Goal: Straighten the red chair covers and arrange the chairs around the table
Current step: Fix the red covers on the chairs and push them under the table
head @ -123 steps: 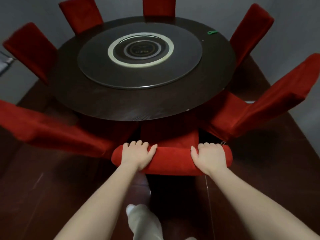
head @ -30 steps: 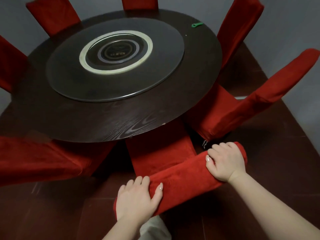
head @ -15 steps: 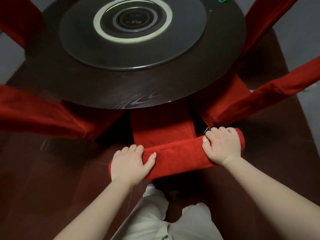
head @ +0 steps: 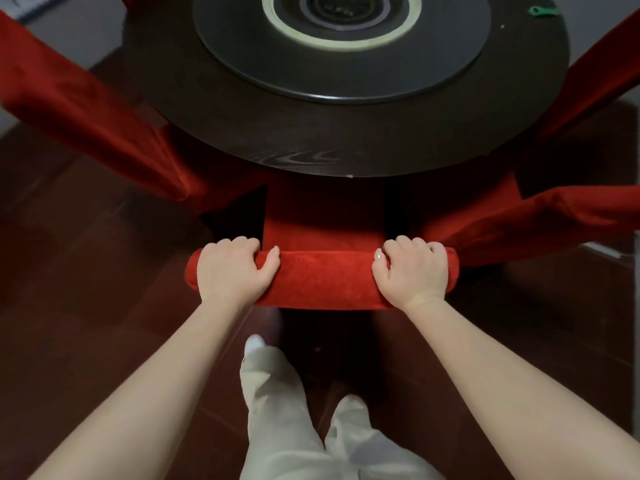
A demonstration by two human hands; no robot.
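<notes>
The chair back (head: 325, 278), skewed half a second ago, now lies square to the desk edge, its long axis running left to right. The left hand (head: 232, 271) and right hand (head: 410, 275) grip its two ends, fingers (head: 239, 244) curled over the top, both equally near. Its seat (head: 323, 220) points straight ahead, partly under the desk (head: 346, 140). Three more chairs show: left neighbour (head: 86, 109), right neighbour (head: 536, 216), farther right chair (head: 602, 67).
</notes>
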